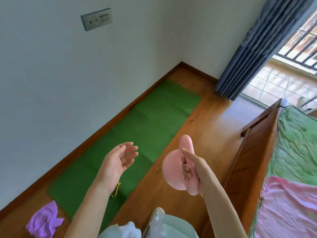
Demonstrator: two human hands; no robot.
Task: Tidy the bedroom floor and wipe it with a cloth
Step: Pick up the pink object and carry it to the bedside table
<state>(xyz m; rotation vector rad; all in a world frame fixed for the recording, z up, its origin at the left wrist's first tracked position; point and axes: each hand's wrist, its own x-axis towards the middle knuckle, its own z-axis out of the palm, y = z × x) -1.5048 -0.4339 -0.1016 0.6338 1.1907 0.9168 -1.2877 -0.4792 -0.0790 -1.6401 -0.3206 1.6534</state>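
**Pink toy lifted clear of bedroom floor as tidying gets under way**

At the bottom edge of the head view, pale green clothing and a light-coloured shoe are seen, with something white and soft beside them that cannot be identified. To the left, a crumpled lilac cloth is left lying on the polished wooden plank floor, just off the near corner of a flat green foam mat; it is judged to be the wiping cloth, not yet taken up.

Above the floor, a soft pink rubbery toy with a round disc and a stubby handle is gripped by the right hand, the fingers curled round its stem, apparently so that it can be carried off the floor. The left hand is held released, palm up and fingers loosely spread, grasping nothing. A thin yellow string is seen below its wrist, over the mat.

To the right, a wooden bed frame is shown bearing a green bedspread and a pink blanket. No basket or box is visible, so where the toy is to be put cannot be told.

Farther off, a grey-blue pleated curtain, a tiled balcony and a wall socket plate are seen.
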